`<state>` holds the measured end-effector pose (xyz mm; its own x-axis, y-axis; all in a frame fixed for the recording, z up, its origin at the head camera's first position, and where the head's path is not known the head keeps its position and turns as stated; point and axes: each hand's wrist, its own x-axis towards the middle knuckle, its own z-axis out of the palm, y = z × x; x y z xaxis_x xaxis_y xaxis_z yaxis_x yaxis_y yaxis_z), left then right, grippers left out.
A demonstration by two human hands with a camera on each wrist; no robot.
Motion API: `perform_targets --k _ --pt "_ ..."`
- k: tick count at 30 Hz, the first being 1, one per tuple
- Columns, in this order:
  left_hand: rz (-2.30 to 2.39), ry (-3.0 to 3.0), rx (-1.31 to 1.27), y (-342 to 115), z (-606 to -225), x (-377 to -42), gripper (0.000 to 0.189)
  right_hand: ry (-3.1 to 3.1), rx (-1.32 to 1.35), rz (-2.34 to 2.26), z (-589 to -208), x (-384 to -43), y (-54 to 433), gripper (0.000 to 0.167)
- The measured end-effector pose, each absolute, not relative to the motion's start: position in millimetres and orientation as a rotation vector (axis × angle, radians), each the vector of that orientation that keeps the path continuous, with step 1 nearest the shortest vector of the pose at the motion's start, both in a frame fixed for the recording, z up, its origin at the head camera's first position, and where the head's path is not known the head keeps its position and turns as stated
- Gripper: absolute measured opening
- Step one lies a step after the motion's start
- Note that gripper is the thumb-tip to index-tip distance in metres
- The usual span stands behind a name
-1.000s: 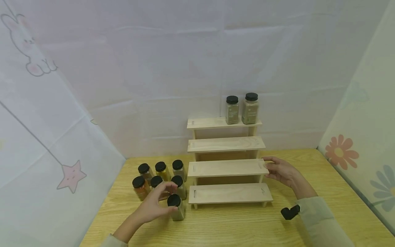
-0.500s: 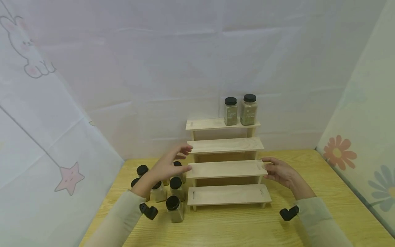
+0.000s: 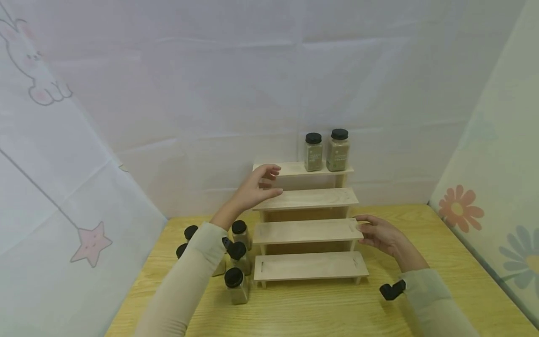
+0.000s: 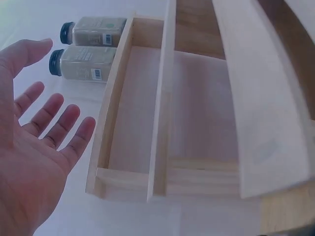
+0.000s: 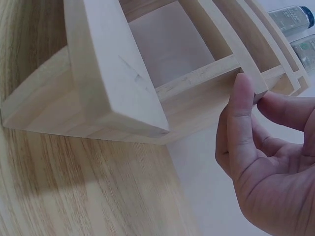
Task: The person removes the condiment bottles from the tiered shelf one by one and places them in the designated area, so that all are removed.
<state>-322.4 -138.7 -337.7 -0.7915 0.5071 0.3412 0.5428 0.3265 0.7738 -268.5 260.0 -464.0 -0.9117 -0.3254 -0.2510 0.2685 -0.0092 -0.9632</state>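
Observation:
A four-step wooden display shelf [image 3: 309, 267] stands on the table, its steps rising toward the back wall. Two spice jars with black lids, a slimmer one [image 3: 313, 157] and a larger one [image 3: 338, 157], stand at the right of its top step. My left hand [image 3: 251, 189] is raised over the left end of the upper steps, fingers spread and nothing in them. In the left wrist view that hand [image 4: 37, 142] appears beside the two jars. At the right end of the second-lowest step, my right hand [image 3: 384, 238] pinches the board's corner between thumb and fingers [image 5: 241, 113].
More black-lidded spice jars are grouped left of the shelf, partly hidden by my left arm; a front jar [image 3: 237, 289] stands nearest me. A white sheet [image 3: 210, 93] hangs behind the wooden table [image 3: 311, 313], and printed cloth [image 3: 497, 154] hangs at the right.
My left hand has left the front jar on the table and moved up and right, empty, to the shelf's upper steps. The right hand keeps its grip on the step.

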Motion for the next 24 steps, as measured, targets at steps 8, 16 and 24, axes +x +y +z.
perform_targets --k 8,16,24 --pt "-1.6 -2.509 -0.921 -113 -328 -351 0.062 1.88 -0.092 -1.958 -462 -270 260 0.068" --pt "-1.631 -2.49 -0.871 -83 -320 -369 0.064 1.88 -0.07 -1.954 -463 -270 262 0.067" --pt "-1.61 -2.464 -0.833 -67 -314 -381 0.064 1.881 -0.089 -1.946 -464 -272 263 0.068"
